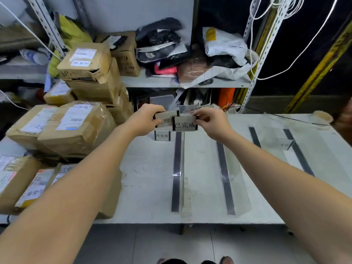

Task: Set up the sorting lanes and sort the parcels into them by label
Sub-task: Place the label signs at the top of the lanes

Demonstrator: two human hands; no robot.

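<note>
parcels [57, 130] sit piled at the left end of the table [148, 187], brown boxes with white labels, the nearest stack lying under our left forearm. nearest to us, both our bare forearms reach forward and slightly inward over the table, the elbows wide and the wrists converging at its far edge. between the arms, clear dividers with dark strips [177, 172] run lengthwise on the tabletop, side by side, marking lanes; more dark strips lie further right. a small standing sign [162, 135] reads 待处理 and stands at the far end of the leftmost lane, just below the hands. our left hand [143, 120] is pinching a white card [163, 119] by its left edge, thumb in front, the text partly hidden. our right hand [211, 122] pinches a second card [184, 124] reading 已完成 by its right edge, fingers curled behind it; this card overlaps the front of the first. both cards are held upright above the table's far edge. beyond them, a shelf [152, 82] carries bags [222, 46] and more boxes.
</note>
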